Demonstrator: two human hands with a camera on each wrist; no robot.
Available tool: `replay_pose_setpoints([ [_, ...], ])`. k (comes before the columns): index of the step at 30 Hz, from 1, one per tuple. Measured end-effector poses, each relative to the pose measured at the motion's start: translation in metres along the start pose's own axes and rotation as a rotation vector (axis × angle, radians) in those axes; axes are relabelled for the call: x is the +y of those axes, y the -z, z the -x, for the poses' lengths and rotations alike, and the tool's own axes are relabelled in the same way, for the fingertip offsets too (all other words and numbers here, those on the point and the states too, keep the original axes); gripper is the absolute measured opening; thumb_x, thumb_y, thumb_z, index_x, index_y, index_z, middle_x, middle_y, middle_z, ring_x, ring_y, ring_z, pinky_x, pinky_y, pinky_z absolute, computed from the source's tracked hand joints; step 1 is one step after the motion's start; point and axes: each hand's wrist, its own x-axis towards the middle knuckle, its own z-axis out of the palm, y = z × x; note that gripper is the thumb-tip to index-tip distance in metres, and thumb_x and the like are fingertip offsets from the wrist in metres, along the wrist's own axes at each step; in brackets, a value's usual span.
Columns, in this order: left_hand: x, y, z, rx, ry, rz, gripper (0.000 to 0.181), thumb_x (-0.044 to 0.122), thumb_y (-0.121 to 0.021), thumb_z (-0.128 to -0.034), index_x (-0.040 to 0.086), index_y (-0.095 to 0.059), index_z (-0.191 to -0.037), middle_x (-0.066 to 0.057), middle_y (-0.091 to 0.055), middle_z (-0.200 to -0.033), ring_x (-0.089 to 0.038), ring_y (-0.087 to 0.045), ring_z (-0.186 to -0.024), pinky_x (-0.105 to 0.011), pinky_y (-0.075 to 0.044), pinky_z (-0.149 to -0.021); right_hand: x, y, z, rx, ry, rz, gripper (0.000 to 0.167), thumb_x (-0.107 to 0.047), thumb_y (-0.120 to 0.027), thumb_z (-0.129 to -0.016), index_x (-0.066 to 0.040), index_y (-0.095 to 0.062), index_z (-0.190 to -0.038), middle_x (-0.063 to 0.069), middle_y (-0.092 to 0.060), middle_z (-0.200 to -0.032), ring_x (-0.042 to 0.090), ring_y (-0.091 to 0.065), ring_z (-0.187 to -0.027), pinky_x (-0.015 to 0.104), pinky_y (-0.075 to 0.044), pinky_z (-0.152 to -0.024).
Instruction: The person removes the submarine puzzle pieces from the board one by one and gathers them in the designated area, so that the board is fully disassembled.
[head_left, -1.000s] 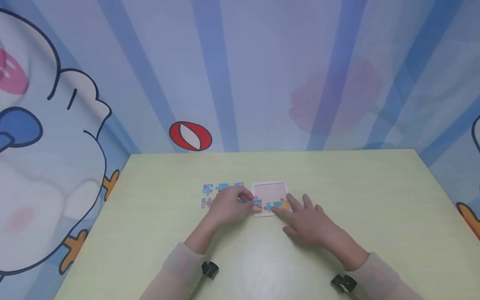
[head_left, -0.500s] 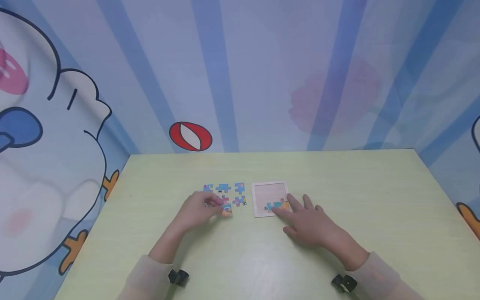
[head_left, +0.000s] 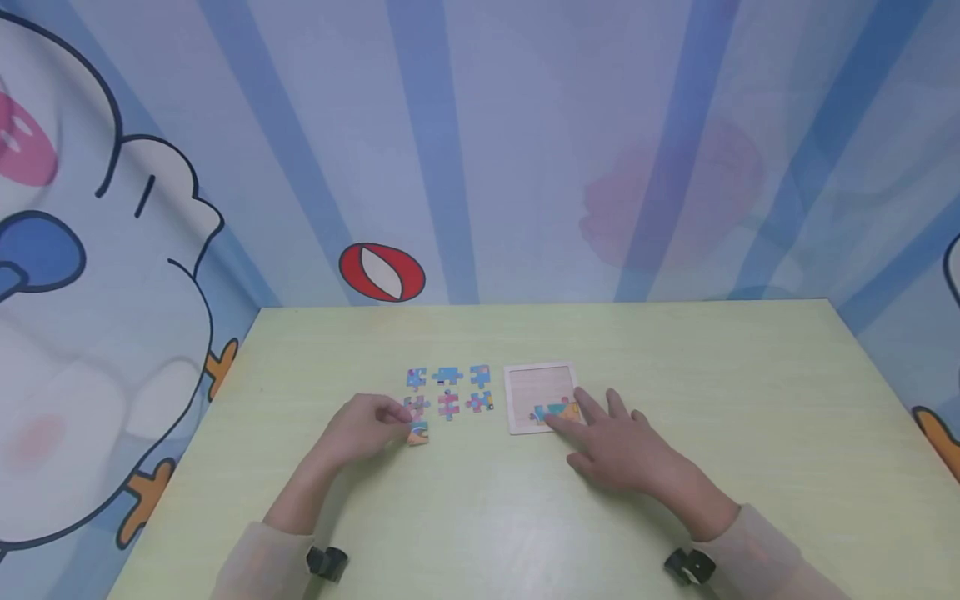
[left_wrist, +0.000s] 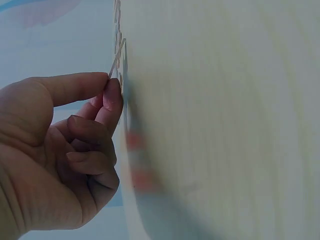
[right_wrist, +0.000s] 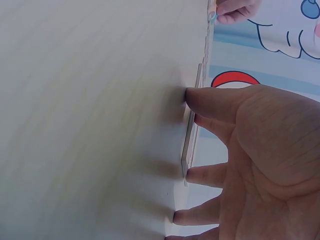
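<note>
My left hand (head_left: 365, 429) pinches a jigsaw piece (head_left: 418, 433) by its left edge, thumb against fingertips, just below the loose pieces. The left wrist view shows this piece (left_wrist: 118, 57) edge-on, tilted against the tabletop. My right hand (head_left: 618, 446) lies with spread fingers at the lower right of a square puzzle frame (head_left: 507, 392). One of its fingertips rests on the joined pieces (head_left: 564, 410) in the frame's bottom right corner. In the right wrist view, fingers of the right hand (right_wrist: 270, 145) touch the frame (right_wrist: 190, 135) and the table.
Two rows of loose jigsaw pieces (head_left: 447, 377) lie left of the frame on the pale table (head_left: 675, 358). Behind the table stands a blue striped backdrop (head_left: 517, 150) with cartoon drawings. Each wrist wears a small black camera (head_left: 690, 567).
My left hand has carried the jigsaw piece leftward, out of the frame and to below the left end of the loose rows. The right hand stays in place on the frame.
</note>
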Motion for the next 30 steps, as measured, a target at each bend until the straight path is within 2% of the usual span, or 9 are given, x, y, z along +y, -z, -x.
replay_pose_setpoints([
  [6,-0.005,0.002,0.0,0.0,-0.013,-0.026,0.009,0.017,-0.076,-0.0922,0.01,-0.077,-0.096,-0.001,-0.07,-0.091,-0.021,-0.061,-0.082,-0.036,-0.052,-0.073,0.0,0.0,0.0,0.009,0.01,0.002,0.056,-0.036,-0.062,-0.103,-0.03,-0.047,-0.157,0.025,-0.03,-0.164,0.066,-0.028,-0.14,0.079,-0.037,-0.097],
  [11,-0.007,0.004,-0.001,0.025,-0.021,-0.057,0.008,0.018,-0.075,-0.0919,0.011,-0.078,-0.096,0.0,-0.071,-0.09,-0.02,-0.062,-0.081,-0.037,-0.052,-0.074,0.0,0.001,0.001,0.014,0.015,0.006,0.056,-0.036,-0.062,-0.103,-0.03,-0.048,-0.157,0.025,-0.031,-0.164,0.066,-0.029,-0.14,0.079,-0.037,-0.097],
  [20,-0.007,0.006,-0.001,0.039,0.013,-0.064,0.017,0.025,-0.074,-0.0929,0.011,-0.077,-0.103,-0.001,-0.07,-0.091,-0.021,-0.062,-0.082,-0.038,-0.051,-0.074,0.0,0.001,0.002,0.01,0.012,-0.014,0.056,-0.036,-0.061,-0.103,-0.03,-0.047,-0.157,0.025,-0.03,-0.164,0.066,-0.028,-0.14,0.08,-0.036,-0.097],
  [27,0.003,0.002,-0.004,0.048,-0.011,-0.047,0.02,0.029,-0.075,-0.094,0.012,-0.076,-0.103,0.0,-0.07,-0.091,-0.02,-0.061,-0.081,-0.035,-0.05,-0.07,0.0,0.001,0.002,0.016,0.01,-0.005,0.056,-0.037,-0.061,-0.103,-0.03,-0.047,-0.157,0.025,-0.029,-0.164,0.066,-0.028,-0.14,0.08,-0.037,-0.097],
  [30,0.012,-0.003,-0.006,0.029,-0.037,-0.005,0.019,0.029,-0.075,-0.0944,0.012,-0.075,-0.103,0.0,-0.07,-0.091,-0.019,-0.064,-0.076,-0.034,-0.051,-0.068,0.0,0.0,0.002,0.022,0.011,0.002,0.056,-0.037,-0.062,-0.103,-0.03,-0.047,-0.157,0.025,-0.03,-0.164,0.066,-0.029,-0.14,0.079,-0.037,-0.097],
])
